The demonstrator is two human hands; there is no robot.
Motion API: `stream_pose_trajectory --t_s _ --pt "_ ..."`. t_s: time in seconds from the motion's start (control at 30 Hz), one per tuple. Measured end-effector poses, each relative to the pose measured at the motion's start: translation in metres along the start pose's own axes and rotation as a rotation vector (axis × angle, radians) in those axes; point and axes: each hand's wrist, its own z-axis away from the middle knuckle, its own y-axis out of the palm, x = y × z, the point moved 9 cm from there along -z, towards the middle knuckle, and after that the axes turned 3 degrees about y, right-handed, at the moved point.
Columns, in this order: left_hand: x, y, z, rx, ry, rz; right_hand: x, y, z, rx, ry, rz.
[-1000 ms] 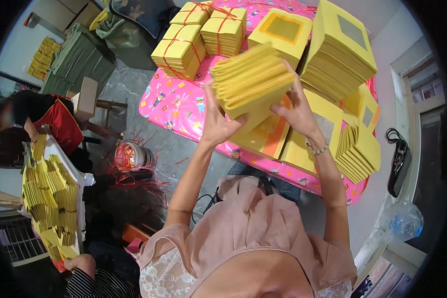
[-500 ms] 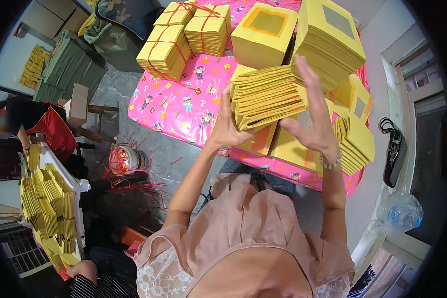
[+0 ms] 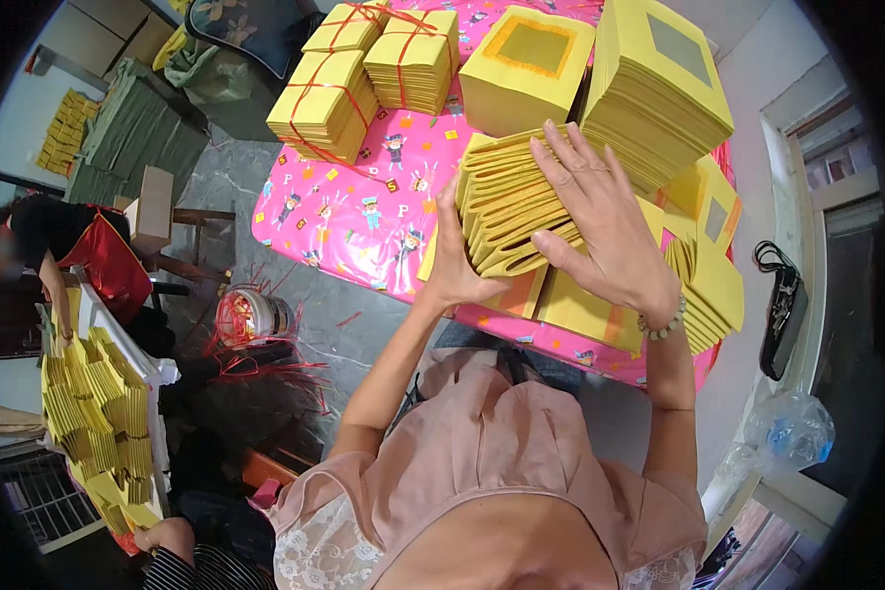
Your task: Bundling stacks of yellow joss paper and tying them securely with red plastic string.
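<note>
A stack of folded yellow paper pieces (image 3: pixel 506 202), resembling envelopes or paper bags, is held upright over the near part of the table, their folded edges facing me. My left hand (image 3: pixel 459 261) grips it at the left side, thumb along the lower edge. Against the stack's right side lies my right hand (image 3: pixel 600 226), palm flat and fingers stretched out, a beaded bracelet on its wrist. Beneath the stack, flat yellow paper pieces (image 3: pixel 585 310) with orange bands rest on the table, partly hidden by my hands. A fanned yellow pile (image 3: pixel 706 290) is beside my right wrist.
The table has a pink printed cover (image 3: pixel 344 226). At its back stand red-tied yellow bundles (image 3: pixel 324 103) and two tall yellow stacks, one topped with a grey rectangle (image 3: pixel 674 49). A bucket of red strips (image 3: pixel 251 315) stands on the floor. At left, people work around another paper-covered table (image 3: pixel 157 393).
My right hand has come inward from beside the stack and now lies flat against its right side. The stack has tilted more upright and is squeezed narrower. My left hand keeps its grip.
</note>
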Motion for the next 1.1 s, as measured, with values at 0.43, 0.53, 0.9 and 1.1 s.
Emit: stream_pose_trajectory --t_s 0.43,0.53,0.9,1.1 --pt "-0.005 0.003 0.008 -0.001 0.201 0.015 0.020 0.014 -0.009 0.067 -0.075 0.031" --pt "-0.017 -0.002 0.006 0.020 0.288 -0.251 0.019 0.011 -0.007 0.054 -0.073 0.015" --pt "-0.014 -0.001 0.009 0.031 0.283 -0.258 0.009 0.006 -0.037 -0.058 -0.104 -0.022" --pt "-0.011 -0.003 0.014 0.008 0.371 -0.241 0.011 0.024 -0.045 0.029 -0.115 -0.011"
